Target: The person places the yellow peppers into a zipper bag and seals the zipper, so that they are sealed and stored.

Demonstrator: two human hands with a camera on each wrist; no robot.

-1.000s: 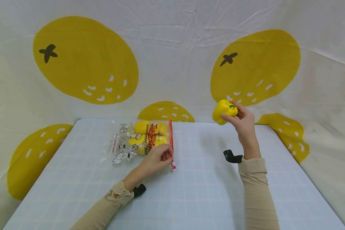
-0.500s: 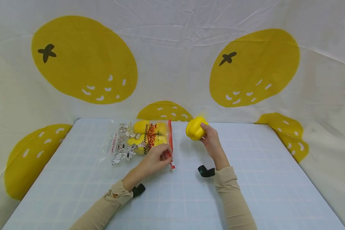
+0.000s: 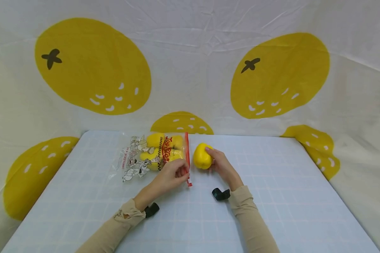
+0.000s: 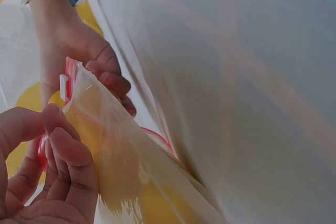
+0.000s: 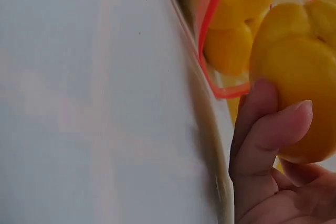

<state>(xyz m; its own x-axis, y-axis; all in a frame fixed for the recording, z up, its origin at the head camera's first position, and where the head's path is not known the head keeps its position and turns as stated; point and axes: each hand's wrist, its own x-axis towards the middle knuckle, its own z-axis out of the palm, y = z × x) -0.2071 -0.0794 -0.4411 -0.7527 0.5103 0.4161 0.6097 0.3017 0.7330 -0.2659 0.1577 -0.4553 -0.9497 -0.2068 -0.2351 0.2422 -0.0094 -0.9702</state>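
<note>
A clear zip bag (image 3: pixel 135 154) with cartoon prints and a red zip edge lies on the table at centre left. Several yellow peppers (image 3: pixel 155 139) show through its plastic. My left hand (image 3: pixel 172 173) pinches the bag's red edge near its slider end; the left wrist view has the bag's plastic (image 4: pixel 113 129) rising from those fingers. A yellow bell pepper (image 3: pixel 202 156) is gripped in my right hand (image 3: pixel 221 165), just right of the bag's mouth. In the right wrist view the red-rimmed mouth (image 5: pixel 210 14) gapes, with peppers inside behind the held pepper (image 5: pixel 296 77).
The table (image 3: pixel 288 196) has a pale checked cover. Behind it hangs a white curtain (image 3: pixel 190 77) printed with large yellow fruit. A black wrist camera (image 3: pixel 221 194) sticks out from the right sleeve, another camera (image 3: pixel 152 210) from the left.
My right hand has carried the yellow bell pepper leftward and down, from the table's back right to beside the bag's mouth. The left hand and bag have stayed in place.
</note>
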